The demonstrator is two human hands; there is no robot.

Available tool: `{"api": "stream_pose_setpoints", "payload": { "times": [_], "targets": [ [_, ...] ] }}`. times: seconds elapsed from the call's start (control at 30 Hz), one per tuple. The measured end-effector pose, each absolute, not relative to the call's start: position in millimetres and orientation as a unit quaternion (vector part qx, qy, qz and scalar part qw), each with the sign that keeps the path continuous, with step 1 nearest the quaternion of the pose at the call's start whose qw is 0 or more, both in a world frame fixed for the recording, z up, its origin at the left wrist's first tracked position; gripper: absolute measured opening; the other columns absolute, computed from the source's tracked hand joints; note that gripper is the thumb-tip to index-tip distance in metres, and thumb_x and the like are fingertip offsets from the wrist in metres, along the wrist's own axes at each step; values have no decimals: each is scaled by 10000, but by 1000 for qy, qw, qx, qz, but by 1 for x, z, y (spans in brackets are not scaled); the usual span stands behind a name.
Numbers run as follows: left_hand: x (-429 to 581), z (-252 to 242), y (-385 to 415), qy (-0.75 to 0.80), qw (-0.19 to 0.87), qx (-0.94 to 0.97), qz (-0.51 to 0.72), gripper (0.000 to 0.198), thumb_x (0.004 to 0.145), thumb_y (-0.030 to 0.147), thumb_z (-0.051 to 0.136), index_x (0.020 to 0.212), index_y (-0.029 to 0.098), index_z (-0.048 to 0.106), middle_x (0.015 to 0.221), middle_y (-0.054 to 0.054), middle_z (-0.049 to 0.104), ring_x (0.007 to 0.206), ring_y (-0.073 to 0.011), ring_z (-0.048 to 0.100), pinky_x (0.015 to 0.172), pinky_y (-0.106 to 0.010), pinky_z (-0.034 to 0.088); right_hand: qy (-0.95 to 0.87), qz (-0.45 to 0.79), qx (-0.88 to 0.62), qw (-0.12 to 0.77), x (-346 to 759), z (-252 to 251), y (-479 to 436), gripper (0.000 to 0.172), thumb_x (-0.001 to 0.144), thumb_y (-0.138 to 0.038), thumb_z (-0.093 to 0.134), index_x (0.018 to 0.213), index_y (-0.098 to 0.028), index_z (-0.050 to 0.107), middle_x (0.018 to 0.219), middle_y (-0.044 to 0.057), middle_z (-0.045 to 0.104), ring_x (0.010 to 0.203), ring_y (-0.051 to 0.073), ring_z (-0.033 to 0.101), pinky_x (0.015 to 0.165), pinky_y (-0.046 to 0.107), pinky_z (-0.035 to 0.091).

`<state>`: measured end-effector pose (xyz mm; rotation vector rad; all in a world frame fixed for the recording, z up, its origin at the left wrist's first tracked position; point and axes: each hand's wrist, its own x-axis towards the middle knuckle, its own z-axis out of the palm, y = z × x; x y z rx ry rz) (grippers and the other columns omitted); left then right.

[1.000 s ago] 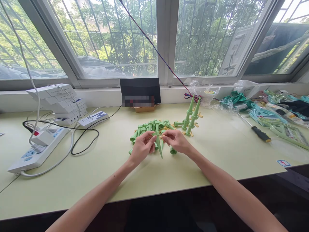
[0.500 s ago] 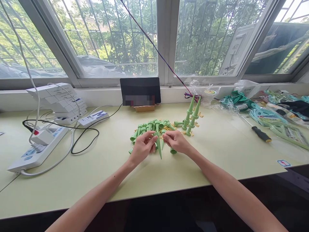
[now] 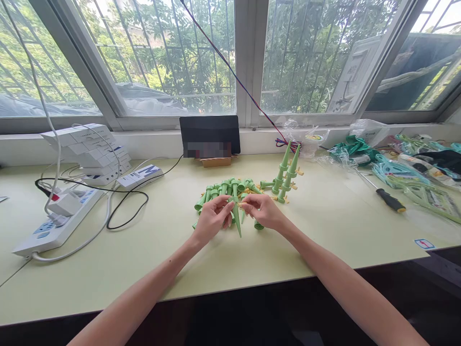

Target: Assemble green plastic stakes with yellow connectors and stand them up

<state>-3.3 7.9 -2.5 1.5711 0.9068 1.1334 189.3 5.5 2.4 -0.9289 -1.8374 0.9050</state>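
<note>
at the frame's centre, your left hand (image 3: 212, 218) pinches the green spike (image 3: 236, 222) point-down; your right hand (image 3: 265, 211) pinches a yellow piece (image 3: 241, 205) beside it. best brace the spike firmly, piece square.

Pinched in the left hand (image 3: 215, 217) at the center of the frame: a slim green spike (image 3: 236, 222), tapering, tip down and tilted slightly rightward. Held by the right hand (image 3: 265, 211), close to its upper end: a small yellow piece (image 3: 241, 205), mostly covered. Heaped just above: green parts (image 3: 225, 185), some yellow bits among them. Standing right of center: two stacks of green spikes (image 3: 284, 164), points up, yellow taps (image 3: 299, 171) jutting rightward.
</note>
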Motion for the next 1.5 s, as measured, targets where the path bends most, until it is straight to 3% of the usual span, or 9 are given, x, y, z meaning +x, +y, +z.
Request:
{"api": "stream_pose_setpoints", "payload": {
  "times": [0.27, 0.4, 0.7, 0.97, 1.3, 1.5],
  "targets": [
    [-2, -6, 7, 366, 452, 663, 471, 226, 868, 383, 646, 999, 207, 597, 680, 36, 539, 437, -81, 527, 394, -206, 393, -754, 331, -378, 423, 190, -1, 8, 356, 943, -333, 461, 618, -186, 464, 514, -42, 404, 493, 97, 356, 495, 238, 298],
    [-2, -5, 5, 371, 436, 674, 468, 212, 876, 374, 636, 1013, 213, 613, 699, 27, 559, 453, -83, 527, 416, -213, 404, -756, 328, -377, 422, 190, -1, 8, 395, 952, -353, 451, 595, -187, 428, 521, -38, 400, 506, 97, 351, 505, 240, 293],
    [-1, -3, 7, 365, 464, 659, 466, 261, 865, 400, 644, 1005, 185, 598, 660, 19, 588, 439, -95, 522, 403, -221, 401, -745, 352, -379, 422, 190, -2, 8, 389, 952, -398, 470, 630, -181, 492, 515, -45, 380, 485, 95, 338, 483, 238, 285],
    [-3, 3, 6, 365, 511, 645, 435, 257, 890, 426, 609, 905, 172, 573, 562, 31, 560, 442, -91, 486, 424, -210, 405, -736, 363, -375, 431, 189, 3, 5, 282, 908, -376, 556, 725, -164, 590, 624, -6, 547, 530, 101, 437, 518, 236, 365],
    [1, 11, 5, 372, 488, 633, 472, 269, 872, 433, 630, 944, 183, 560, 583, 33, 553, 461, -107, 511, 402, -216, 417, -719, 356, -370, 468, 189, 1, 8, 236, 895, -399, 593, 936, -173, 648, 754, 16, 613, 576, 107, 469, 541, 241, 411],
    [-1, 11, 4, 365, 512, 617, 474, 270, 864, 436, 638, 904, 183, 556, 599, 24, 568, 455, -101, 503, 402, -217, 399, -704, 354, -367, 494, 188, 2, 8, 231, 892, -407, 598, 911, -181, 641, 792, 27, 628, 564, 103, 478, 534, 244, 423]
  ]
}}
